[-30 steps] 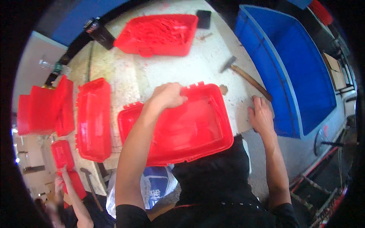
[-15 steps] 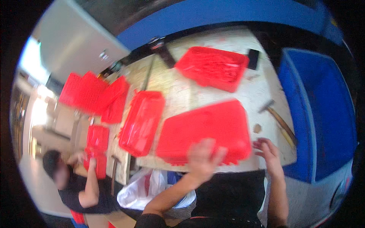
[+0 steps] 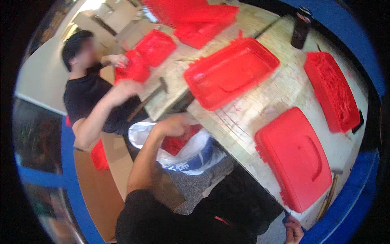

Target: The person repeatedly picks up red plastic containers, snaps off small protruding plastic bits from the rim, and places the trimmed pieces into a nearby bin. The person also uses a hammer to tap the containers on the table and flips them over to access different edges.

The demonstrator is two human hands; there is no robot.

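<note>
My left hand (image 3: 172, 125) is over the mouth of a white plastic sack (image 3: 205, 156) with a blue print. Red plastic pieces (image 3: 174, 144) lie inside, just below it; motion blur hides what its fingers do. At the lower right, my right hand (image 3: 294, 231) is beside the table's front edge. Its fingers are curled, and I cannot make out what is in them. Closest to it on the table is a closed red plastic case (image 3: 294, 156) with a moulded handle shape. Left of that lies a shallow red tray-like case half (image 3: 233, 73), hollow side up.
A red bin of thin red parts (image 3: 335, 93) stands at the right, near a dark bottle (image 3: 301, 28). Stacked red shells (image 3: 203, 26) sit far back. A co-worker (image 3: 91, 85) handles red parts near a hammer (image 3: 150, 99). Cardboard (image 3: 99, 195) stands lower left.
The view has swung left. My left hand has left the red case and moved over to the sack. My right hand has dropped to the table's edge.
</note>
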